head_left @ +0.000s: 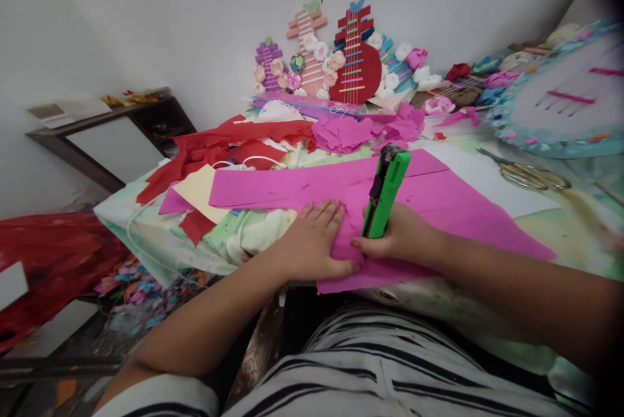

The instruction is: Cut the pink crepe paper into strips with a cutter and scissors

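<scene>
A large pink sheet (468, 209), of foam or thick paper, lies on the table near my body, with cut edges and a strip reaching left. My left hand (316, 238) rests flat on it, fingers stretched out. In my right hand (404, 232) is a green box cutter (389, 193), gripped upright with its lower end down against the pink sheet, close to my left thumb. Whether its blade is out cannot be seen. Beneath the pink sheet's far right side shows a white sheet (487, 176).
Gold-handled scissors (531, 175) lie at the right. Red scraps (205, 144) and crumpled pink pieces (346, 134) cover the table's back. Guitar-shaped decorations, one red (358, 73), lean on the wall. A dark cabinet (121, 138) stands left, and colourful scraps (141, 290) litter the floor.
</scene>
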{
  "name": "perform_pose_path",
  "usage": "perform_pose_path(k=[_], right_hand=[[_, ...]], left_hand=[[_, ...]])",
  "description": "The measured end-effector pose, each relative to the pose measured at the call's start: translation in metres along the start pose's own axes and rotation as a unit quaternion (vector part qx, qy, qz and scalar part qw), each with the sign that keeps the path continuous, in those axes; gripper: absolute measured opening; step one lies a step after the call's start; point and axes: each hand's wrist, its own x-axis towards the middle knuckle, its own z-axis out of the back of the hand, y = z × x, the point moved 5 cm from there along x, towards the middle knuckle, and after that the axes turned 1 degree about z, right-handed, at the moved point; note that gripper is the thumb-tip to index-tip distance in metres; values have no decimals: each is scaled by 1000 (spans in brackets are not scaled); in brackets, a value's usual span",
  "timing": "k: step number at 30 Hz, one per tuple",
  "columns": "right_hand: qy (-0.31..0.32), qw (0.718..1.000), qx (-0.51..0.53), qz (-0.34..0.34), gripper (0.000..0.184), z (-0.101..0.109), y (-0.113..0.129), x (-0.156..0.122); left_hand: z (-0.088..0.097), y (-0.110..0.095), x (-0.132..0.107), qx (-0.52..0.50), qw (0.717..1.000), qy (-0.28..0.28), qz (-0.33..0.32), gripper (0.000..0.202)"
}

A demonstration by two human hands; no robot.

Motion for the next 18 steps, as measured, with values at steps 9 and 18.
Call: perform_pose_path(k=[9,18], right_hand=[[-8,997,61,-46,32,5,-6,3],[46,992,110,-48,33,3,-4,1]], left_hand=[[-2,1,2,-6,1000,-6,-1,92],[40,-37,-77,3,987,-29,-156,39]])
